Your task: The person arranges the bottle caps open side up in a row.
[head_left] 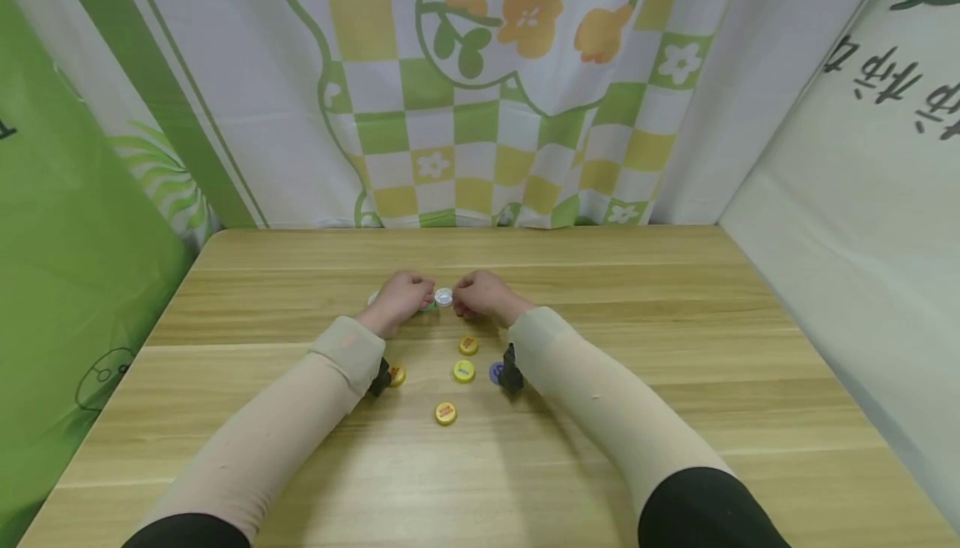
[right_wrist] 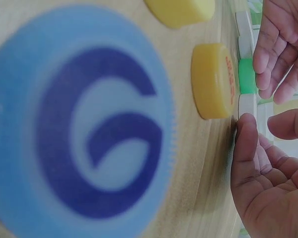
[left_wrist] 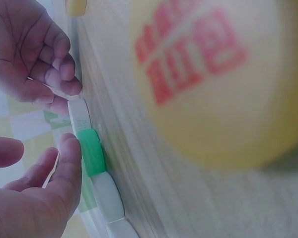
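A short row of bottle caps stands near the far part of the table. My left hand (head_left: 405,294) is over the row, its fingertips touching or very near a green cap (left_wrist: 92,152). From the other side, a fingertip of my right hand (head_left: 483,294) touches the white cap (head_left: 444,297) at the row's right end. Both thumbs stand apart from the fingers, and neither hand grips a cap. In the left wrist view, more white caps (left_wrist: 108,197) continue the row past the green one. My left hand mostly hides them in the head view.
Nearer me lie yellow caps with red print (head_left: 468,345) (head_left: 446,413), a brighter yellow cap (head_left: 463,371), and another yellow cap (head_left: 397,375) by the left wrist camera. A blue cap (right_wrist: 104,129) sits by the right wrist camera. Curtains (head_left: 480,131) border the wooden table (head_left: 675,323).
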The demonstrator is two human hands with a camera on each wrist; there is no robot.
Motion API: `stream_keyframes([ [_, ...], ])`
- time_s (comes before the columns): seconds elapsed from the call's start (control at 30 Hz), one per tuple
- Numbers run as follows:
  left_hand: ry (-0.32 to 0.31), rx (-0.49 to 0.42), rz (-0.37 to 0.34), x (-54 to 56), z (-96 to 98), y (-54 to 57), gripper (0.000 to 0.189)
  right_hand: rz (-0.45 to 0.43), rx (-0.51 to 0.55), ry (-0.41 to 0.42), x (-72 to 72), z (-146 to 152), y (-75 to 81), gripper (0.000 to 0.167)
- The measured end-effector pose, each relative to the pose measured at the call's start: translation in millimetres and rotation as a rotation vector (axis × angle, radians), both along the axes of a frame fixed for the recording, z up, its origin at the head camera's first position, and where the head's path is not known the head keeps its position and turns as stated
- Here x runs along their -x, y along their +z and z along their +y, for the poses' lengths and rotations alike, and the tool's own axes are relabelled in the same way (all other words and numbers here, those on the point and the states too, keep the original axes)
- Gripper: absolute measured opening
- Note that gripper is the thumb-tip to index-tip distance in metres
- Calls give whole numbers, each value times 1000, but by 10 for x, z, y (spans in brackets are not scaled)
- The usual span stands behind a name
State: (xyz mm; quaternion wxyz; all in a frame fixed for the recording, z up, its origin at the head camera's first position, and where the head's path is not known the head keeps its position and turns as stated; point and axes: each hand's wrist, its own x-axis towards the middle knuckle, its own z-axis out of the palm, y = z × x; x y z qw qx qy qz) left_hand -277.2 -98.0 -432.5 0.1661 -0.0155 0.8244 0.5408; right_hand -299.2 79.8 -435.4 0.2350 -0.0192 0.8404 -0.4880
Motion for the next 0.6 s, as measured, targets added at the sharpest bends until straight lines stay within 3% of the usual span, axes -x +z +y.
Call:
stream_keyframes([
  [0.2, 43, -66, -1, 11, -14, 35, 45, 12, -4, 8, 0, 13, 7, 24],
  [0.37, 142, -223, 34, 31, -82, 182, 43, 38, -31, 18, -18, 70, 52, 24],
  [0.47, 171, -264, 54, 26, -108, 276, 42, 40, -42, 22, -38, 122, 100, 26],
  [0.6, 124, -244, 41, -22, -96, 315, 42, 49, -51, 45, -68, 195, 138, 27],
])
